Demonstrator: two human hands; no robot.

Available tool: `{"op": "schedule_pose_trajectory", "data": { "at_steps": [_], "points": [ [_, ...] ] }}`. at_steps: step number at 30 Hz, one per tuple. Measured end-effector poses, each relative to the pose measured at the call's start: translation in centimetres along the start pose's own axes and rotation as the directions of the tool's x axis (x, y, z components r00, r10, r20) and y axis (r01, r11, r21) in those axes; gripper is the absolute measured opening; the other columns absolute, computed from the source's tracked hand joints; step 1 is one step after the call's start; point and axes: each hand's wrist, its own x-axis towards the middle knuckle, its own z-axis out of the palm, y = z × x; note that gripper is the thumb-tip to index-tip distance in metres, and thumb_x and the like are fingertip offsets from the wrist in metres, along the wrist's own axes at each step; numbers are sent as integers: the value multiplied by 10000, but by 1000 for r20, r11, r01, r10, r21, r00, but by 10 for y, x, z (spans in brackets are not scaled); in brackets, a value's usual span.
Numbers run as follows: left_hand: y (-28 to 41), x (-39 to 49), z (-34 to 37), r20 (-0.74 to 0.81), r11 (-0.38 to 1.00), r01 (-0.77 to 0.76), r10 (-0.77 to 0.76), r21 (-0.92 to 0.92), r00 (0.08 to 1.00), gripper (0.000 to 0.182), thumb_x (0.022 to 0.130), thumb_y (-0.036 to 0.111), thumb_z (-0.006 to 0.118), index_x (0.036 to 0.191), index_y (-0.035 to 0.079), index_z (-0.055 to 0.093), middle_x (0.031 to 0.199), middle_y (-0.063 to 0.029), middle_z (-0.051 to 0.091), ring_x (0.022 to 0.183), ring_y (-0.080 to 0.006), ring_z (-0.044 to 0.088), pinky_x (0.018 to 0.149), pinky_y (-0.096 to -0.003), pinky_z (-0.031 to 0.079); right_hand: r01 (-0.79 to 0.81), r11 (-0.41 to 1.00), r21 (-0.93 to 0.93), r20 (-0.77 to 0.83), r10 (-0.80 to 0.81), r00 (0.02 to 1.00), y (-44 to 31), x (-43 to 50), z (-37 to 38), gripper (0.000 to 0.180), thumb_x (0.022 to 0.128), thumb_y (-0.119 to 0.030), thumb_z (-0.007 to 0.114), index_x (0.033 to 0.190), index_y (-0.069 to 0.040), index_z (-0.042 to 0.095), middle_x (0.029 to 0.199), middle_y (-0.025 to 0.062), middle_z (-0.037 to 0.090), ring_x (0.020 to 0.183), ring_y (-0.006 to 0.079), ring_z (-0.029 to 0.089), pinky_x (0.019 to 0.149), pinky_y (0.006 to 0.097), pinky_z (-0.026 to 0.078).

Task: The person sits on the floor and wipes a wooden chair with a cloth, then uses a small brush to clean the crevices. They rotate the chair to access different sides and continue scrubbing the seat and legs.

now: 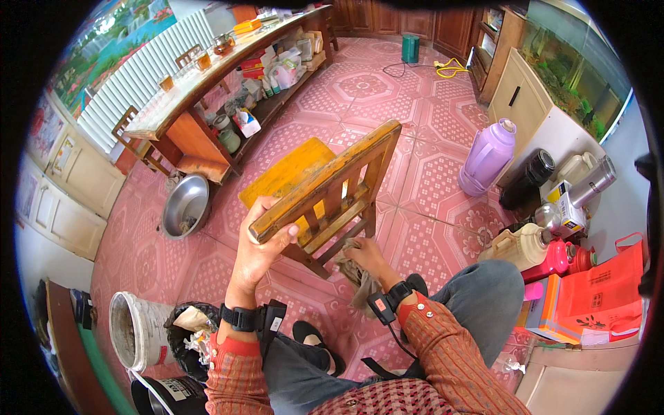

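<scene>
A wooden chair (327, 181) with a slatted back and a worn yellow-brown seat stands on the floor before me, its backrest towards me. My left hand (267, 236) grips the left end of the top rail, the thumb over the near side. Lower and to the right, my right hand (367, 257) holds a crumpled grey-brown cloth (358, 280) against or close to a lower bar of the chair; whether it touches cannot be told. The cloth hangs down towards the floor between my feet.
A metal basin (179, 220) lies left of the chair, near a long table (155, 122). A white bucket (140, 332) and a lined trash bin (189, 345) stand at lower left. On the right are a purple thermos flask (487, 155), more flasks and a red bag (602, 290).
</scene>
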Motion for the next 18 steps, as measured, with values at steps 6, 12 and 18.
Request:
{"op": "schedule_pose_trajectory", "data": {
  "at_steps": [6, 12, 18],
  "points": [
    [-2, 1, -1, -26, 999, 26, -25, 45, 999, 321, 865, 50, 759, 1098, 54, 538, 963, 10, 602, 826, -68, 575, 756, -234, 492, 127, 989, -79, -351, -147, 925, 34, 45, 12, 360, 852, -159, 660, 1157, 23, 602, 1126, 259, 613, 1034, 417, 602, 869, 436, 472],
    [-6, 3, -6, -16, 997, 51, -50, 64, 999, 379, 847, 69, 785, 1137, 53, 542, 1031, 6, 610, 917, -75, 563, 809, -241, 486, 214, 747, -630, -139, -379, 915, 47, 48, 22, 635, 794, -39, 700, 1384, 2, 467, 1384, 207, 459, 1344, 364, 380, 1070, 386, 417],
    [-7, 3, -6, -14, 997, 57, -57, 48, 998, 391, 841, 84, 795, 1142, 55, 546, 1054, 11, 608, 948, -71, 548, 839, -242, 476, 21, 969, 245, -161, 19, 987, 61, 51, 53, 374, 812, -2, 630, 1185, 25, 617, 1256, 212, 563, 1160, 391, 528, 1018, 431, 439]
  ]
}}
